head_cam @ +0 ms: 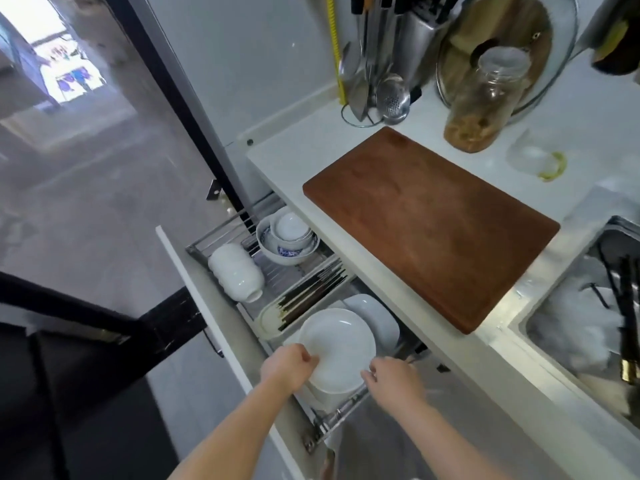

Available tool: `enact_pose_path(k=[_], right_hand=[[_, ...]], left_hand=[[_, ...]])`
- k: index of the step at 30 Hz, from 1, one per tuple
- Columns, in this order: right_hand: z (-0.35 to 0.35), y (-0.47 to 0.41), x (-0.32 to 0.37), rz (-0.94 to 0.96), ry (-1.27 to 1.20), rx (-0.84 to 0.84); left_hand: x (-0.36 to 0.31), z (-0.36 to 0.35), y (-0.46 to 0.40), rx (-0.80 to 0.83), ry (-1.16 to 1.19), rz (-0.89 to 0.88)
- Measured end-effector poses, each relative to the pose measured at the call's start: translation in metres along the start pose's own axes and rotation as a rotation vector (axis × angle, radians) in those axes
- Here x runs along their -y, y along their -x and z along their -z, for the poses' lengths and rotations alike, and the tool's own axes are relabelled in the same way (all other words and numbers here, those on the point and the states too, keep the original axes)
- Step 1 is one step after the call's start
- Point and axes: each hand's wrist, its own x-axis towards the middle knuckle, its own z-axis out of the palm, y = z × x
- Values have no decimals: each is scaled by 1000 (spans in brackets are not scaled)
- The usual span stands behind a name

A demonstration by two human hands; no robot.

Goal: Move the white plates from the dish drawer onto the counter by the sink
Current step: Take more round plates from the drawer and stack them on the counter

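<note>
Here, left hand [287, 367]: fingers curled on left rim of round white ceramic plate [337, 351]
Right hand [393, 379]: pinches its right rim
Plate: over open wire-rack dish drawer [341, 408]

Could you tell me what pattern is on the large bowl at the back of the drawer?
White with a blue painted pattern, seen in the head view: large bowl.

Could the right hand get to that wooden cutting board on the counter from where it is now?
Probably yes. The right hand is at the white plates in the open drawer, just below the counter edge. The cutting board lies flat above it with nothing on top, so lifting the hand should get there.
</note>
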Motion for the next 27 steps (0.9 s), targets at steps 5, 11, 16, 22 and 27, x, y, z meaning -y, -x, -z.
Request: enact_pose_path(k=[5, 11, 16, 22, 27], right_hand=[[-24, -39, 8, -162, -28, 67], [-52, -70, 8, -382, -162, 145], [-75, -86, 4, -464, -239, 147], [-89, -102, -5, -566, -292, 104], [-95, -106, -10, -584, -312, 72]], left_hand=[[13, 2, -52, 48, -35, 48], [19, -14, -96, 54, -90, 40], [21, -31, -113, 50, -61, 66], [32, -38, -131, 39, 13, 114], [39, -43, -140, 86, 12, 94]])
